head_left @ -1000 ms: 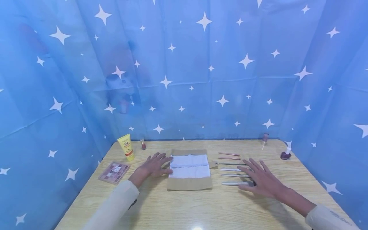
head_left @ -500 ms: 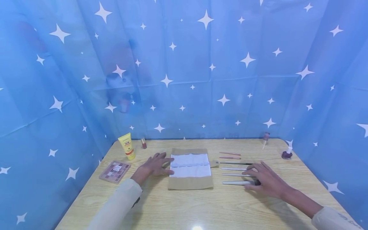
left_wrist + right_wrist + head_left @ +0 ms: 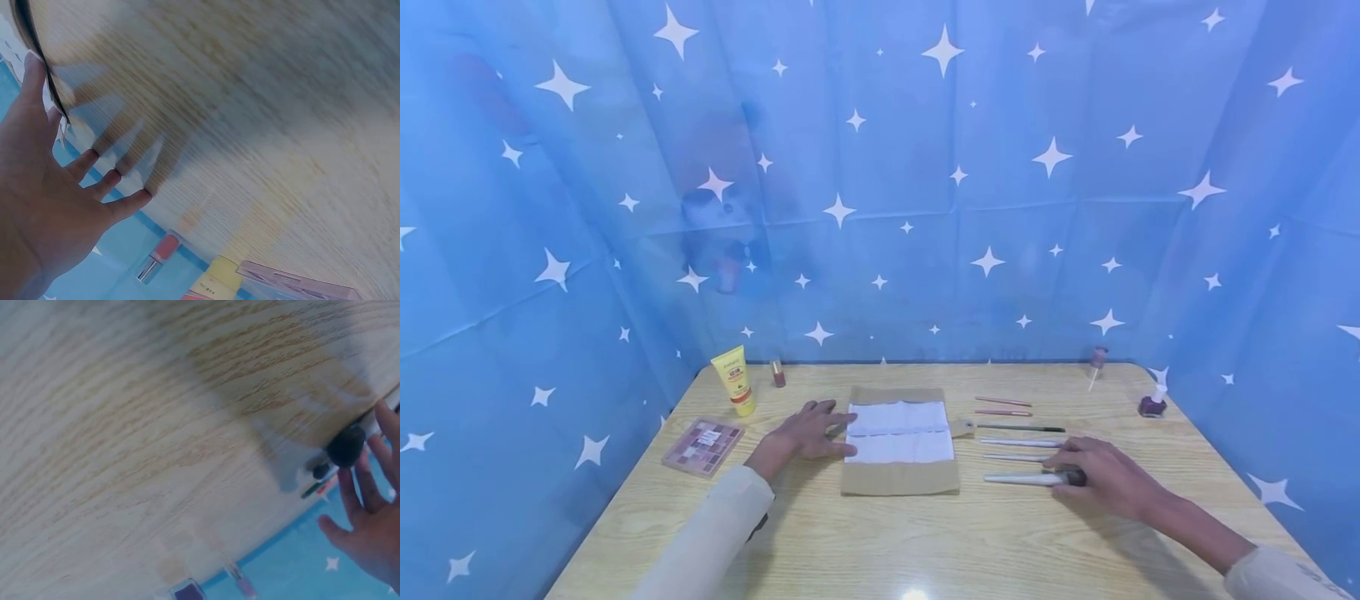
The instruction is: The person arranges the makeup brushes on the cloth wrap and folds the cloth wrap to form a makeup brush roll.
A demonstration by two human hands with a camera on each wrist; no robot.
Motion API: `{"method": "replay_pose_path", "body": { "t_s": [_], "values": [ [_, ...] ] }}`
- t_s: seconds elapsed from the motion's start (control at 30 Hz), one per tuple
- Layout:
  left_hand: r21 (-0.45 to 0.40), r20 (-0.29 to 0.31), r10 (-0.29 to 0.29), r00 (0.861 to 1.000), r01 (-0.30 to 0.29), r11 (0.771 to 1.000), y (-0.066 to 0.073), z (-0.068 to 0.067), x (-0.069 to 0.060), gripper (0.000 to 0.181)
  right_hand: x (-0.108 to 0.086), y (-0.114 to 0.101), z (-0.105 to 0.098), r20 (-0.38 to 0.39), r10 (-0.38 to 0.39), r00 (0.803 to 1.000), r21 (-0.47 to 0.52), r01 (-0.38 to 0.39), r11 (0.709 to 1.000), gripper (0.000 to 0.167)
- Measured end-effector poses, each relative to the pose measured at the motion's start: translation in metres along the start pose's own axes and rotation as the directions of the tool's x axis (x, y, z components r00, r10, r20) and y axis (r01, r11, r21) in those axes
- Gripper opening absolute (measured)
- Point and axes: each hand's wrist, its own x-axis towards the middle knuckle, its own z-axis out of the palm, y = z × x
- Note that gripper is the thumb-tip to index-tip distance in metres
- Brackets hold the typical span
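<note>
My left hand (image 3: pixel 805 433) rests at the left edge of an unfolded tan brush roll (image 3: pixel 898 478) with a white lining. Its thumb and index finger touch that edge, and the other fingers (image 3: pixel 130 203) are spread in the left wrist view. Right of the roll lie several makeup brushes in a row. My right hand (image 3: pixel 1108 477) is at the head end of the nearest, thickest brush (image 3: pixel 1021 479). The fingers lie by its dark bristles (image 3: pixel 347 447), spread and fairly straight in the right wrist view. They partly cover the ends of two thinner white-handled brushes (image 3: pixel 1017 457).
A yellow tube (image 3: pixel 734 383), a small lipstick-like tube (image 3: pixel 778 375) and an eyeshadow palette (image 3: pixel 703 447) are on the left. Dark nail polish (image 3: pixel 1152 405) and a pinkish bottle (image 3: pixel 1098 358) stand far right. A blue star-patterned curtain (image 3: pixel 880 208) hangs around the wooden table (image 3: pixel 880 542).
My right hand has moved right and lower, from spread over the brush handles to the bristle end of the thick brush. My left hand stays at the roll's edge.
</note>
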Motion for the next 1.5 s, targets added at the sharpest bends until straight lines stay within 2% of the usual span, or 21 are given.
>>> {"method": "replay_pose_path", "body": {
  "t_s": [0.1, 0.4, 0.53, 0.7, 0.9, 1.13, 1.27, 1.5],
  "values": [
    [0.012, -0.001, -0.005, 1.000, 0.005, 1.000, 0.002, -0.003, 0.000, 0.076, -0.001, 0.002, -0.002, 0.036, 0.024, 0.999, 0.080, -0.027, 0.996, 0.029],
    [0.024, -0.030, -0.007, 1.000, 0.008, 1.000, 0.002, -0.011, 0.003, 0.076, 0.005, 0.003, -0.009, 0.076, 0.068, 0.995, 0.107, -0.076, 0.991, 0.022],
    [0.014, -0.025, -0.011, 1.000, 0.011, 1.000, 0.002, -0.013, 0.002, 0.076, 0.013, 0.003, -0.018, 0.102, 0.062, 0.993, 0.171, -0.079, 0.982, 0.021],
    [0.001, -0.022, -0.007, 1.000, 0.007, 1.000, 0.004, -0.015, 0.001, 0.076, 0.025, 0.005, -0.031, 0.057, 0.006, 0.998, 0.257, -0.020, 0.966, 0.024],
    [0.013, -0.009, -0.008, 1.000, 0.008, 1.000, 0.006, -0.016, 0.002, 0.076, 0.041, 0.007, -0.045, 0.097, 0.075, 0.992, 0.361, -0.105, 0.927, 0.024],
    [0.012, 0.009, -0.007, 1.000, 0.007, 1.000, 0.009, -0.014, 0.003, 0.077, 0.057, 0.005, -0.046, 0.095, 0.142, 0.985, 0.468, -0.171, 0.867, 0.026],
    [0.005, 0.015, -0.020, 1.000, 0.020, 1.000, 0.009, -0.011, 0.002, 0.077, 0.071, 0.001, -0.045, 0.099, 0.195, 0.976, 0.535, -0.218, 0.816, 0.033],
    [-0.004, 0.027, -0.034, 0.999, 0.034, 0.999, 0.009, -0.006, 0.000, 0.077, 0.098, -0.008, -0.045, 0.153, 0.292, 0.944, 0.660, -0.318, 0.680, 0.056]
  ]
}}
